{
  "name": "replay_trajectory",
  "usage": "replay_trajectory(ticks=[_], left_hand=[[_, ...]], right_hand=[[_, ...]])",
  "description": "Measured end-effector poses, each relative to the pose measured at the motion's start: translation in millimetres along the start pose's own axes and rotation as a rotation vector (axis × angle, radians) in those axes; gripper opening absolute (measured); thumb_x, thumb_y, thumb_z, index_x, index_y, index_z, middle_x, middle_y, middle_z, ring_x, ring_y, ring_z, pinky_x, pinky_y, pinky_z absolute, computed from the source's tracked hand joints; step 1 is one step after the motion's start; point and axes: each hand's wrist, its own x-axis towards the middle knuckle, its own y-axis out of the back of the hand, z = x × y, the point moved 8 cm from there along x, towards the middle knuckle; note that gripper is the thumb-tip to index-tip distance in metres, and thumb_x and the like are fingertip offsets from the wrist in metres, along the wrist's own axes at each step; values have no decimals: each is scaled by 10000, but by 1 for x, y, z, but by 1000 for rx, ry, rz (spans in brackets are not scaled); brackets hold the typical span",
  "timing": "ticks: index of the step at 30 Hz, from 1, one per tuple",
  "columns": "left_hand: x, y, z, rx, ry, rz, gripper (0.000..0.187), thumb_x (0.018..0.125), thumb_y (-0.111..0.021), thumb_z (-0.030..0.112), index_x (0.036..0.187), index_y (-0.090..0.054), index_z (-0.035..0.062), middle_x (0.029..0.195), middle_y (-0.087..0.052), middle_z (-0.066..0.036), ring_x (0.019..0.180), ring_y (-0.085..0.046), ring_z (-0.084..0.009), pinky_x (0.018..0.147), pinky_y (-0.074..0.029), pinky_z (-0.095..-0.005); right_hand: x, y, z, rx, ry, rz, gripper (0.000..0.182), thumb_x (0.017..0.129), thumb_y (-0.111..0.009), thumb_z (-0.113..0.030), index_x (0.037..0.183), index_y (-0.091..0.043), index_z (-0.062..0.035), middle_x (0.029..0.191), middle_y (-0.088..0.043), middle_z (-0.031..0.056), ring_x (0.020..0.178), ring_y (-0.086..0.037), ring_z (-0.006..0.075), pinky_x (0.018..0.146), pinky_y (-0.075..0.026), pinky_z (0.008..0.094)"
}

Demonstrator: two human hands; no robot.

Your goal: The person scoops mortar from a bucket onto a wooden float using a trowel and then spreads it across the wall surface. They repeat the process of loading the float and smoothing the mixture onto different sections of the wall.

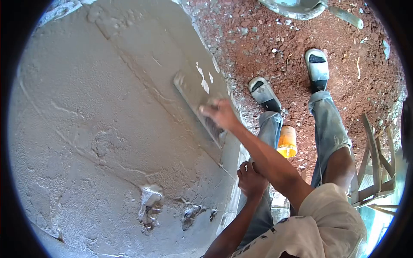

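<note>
My right hand (220,115) is closed on a long plastering float (188,95), whose flat blade lies against the wet grey plaster (86,94). The hand is a little blurred, and its fingers hide the float's grip. Close to the plaster's edge, beside my left trouser leg and under my right forearm, my left hand (252,179) is curled into a fist; I see nothing in it. A few pale spots (204,81) show on the plaster just past the float. Lower down, rough hollows (150,206) break the surface.
Reddish, stony soil (292,51) lies along the plaster's edge, under my sandalled feet. An orange bucket (287,142) stands between my legs. A mortar-smeared pan (297,8) sits at the top, with a handled tool (346,17) by it. Wooden pieces (374,167) form a frame at right.
</note>
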Motion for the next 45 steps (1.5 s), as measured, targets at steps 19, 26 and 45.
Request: replay_trajectory(ticks=[19, 26, 45], left_hand=[[5, 28, -2, -10, 97, 74, 604, 893, -738, 585, 1301, -706, 141, 1356, -644, -116, 1213, -626, -381, 896, -605, -542], [2, 4, -25, -95, 114, -5, 514, 881, -779, 448, 1292, -679, 155, 1387, -604, -97, 1291, -593, -363, 897, -603, -572], [-101, 120, 198, -2685, -171, -1203, 477, 1032, -684, 357, 1394, -611, 55, 1379, -664, -128, 1224, -653, -266, 1084, -549, -450]], right_hand=[[165, -47, -208, 20, 85, -62, 291, 953, -796, -294, 929, -675, -31, 713, -616, 48, 568, -551, 120, 519, -456, 347], [-44, -130, -272, -59, 463, -415, 315, 966, -800, -286, 1112, -770, -9, 841, -750, 90, 643, -662, 142, 589, -540, 329], [-176, 167, -288, 442, -163, -375, 437, 1017, -682, -219, 1391, -630, 1, 1279, -726, 137, 1135, -728, 245, 1015, -581, 433]])
